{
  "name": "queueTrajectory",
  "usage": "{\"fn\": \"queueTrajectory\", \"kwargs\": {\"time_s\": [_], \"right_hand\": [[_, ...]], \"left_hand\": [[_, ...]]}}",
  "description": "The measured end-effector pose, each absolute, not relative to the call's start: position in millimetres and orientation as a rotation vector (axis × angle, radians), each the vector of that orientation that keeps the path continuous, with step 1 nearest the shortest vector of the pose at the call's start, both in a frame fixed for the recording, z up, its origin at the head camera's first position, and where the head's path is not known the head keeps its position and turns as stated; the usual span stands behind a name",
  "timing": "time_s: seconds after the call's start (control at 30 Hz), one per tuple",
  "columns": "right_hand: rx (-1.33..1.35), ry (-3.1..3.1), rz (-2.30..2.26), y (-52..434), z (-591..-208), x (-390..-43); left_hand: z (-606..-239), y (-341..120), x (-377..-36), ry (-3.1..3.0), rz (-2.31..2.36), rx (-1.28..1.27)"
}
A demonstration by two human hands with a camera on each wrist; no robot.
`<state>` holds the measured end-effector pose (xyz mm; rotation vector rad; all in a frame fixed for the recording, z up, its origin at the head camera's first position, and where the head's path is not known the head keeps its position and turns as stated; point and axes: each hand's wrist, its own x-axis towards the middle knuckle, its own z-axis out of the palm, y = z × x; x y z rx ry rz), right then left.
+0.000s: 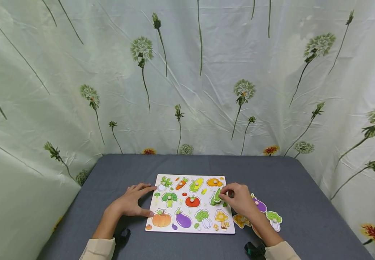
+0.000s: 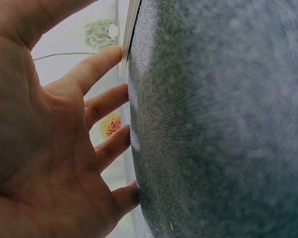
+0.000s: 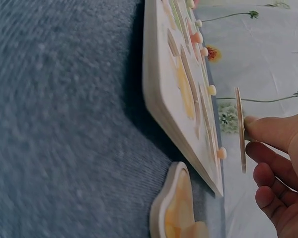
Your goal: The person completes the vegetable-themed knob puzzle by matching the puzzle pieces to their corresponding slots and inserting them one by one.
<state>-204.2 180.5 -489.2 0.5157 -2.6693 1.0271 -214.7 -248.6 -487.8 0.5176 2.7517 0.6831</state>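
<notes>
A white vegetable puzzle board (image 1: 190, 231) lies on the table. My left hand (image 1: 129, 203) is at its left edge, fingers spread and thumb apart; in the left wrist view a fingertip touches the board's side. My right hand (image 1: 240, 199) pinches a green vegetable puzzle piece (image 1: 218, 195) between thumb and finger, over the board's right side. Edge-on in the right wrist view, that thin piece (image 3: 241, 141) hangs apart from the board. Knobbed pieces sit in the upper rows, among them a carrot (image 1: 181, 183), corn (image 1: 195, 185) and tomato (image 1: 192, 202). Pictures of vegetables fill the bottom row.
Right of the board lie loose pieces: an eggplant (image 1: 261, 206), a bok choy (image 1: 274, 217) and a yellow mushroom (image 1: 240, 221). An orange one is mostly hidden beneath my right forearm. A grey cloth (image 1: 135, 168) covers the table; a dandelion-patterned curtain (image 1: 203, 119) hangs behind.
</notes>
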Motion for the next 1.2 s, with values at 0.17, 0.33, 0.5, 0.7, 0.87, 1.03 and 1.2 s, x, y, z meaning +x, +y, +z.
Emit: {"fn": "queueTrajectory", "kwargs": {"time_s": [0.17, 0.33, 0.5, 0.7, 0.87, 1.03, 1.2], "right_hand": [[0.516, -2.670, 1.035, 176.9, -490.9, -204.3], [0.536, -2.666, 1.042, 175.3, -494.6, -205.3], [0.513, -2.706, 1.042, 173.8, -496.2, -205.0], [0.454, -2.758, 1.054, 172.1, -497.2, -205.4], [0.461, -2.776, 1.057, 171.2, -500.0, -206.3], [0.482, -2.776, 1.072, 170.3, -502.9, -206.5], [0.495, -2.778, 1.082, 170.2, -505.4, -206.6]], "left_hand": [[-487.3, -248.4, -214.2, 2.744, 0.682, 0.511], [-487.2, -248.4, -214.1, 2.741, 0.695, 0.529], [-486.8, -247.6, -214.6, 2.743, 0.704, 0.552], [-487.8, -249.1, -215.9, 2.738, 0.696, 0.531], [-486.8, -248.9, -215.3, 2.735, 0.698, 0.521], [-485.9, -246.6, -213.8, 2.731, 0.703, 0.517], [-484.3, -246.1, -212.8, 2.729, 0.701, 0.517]]}}
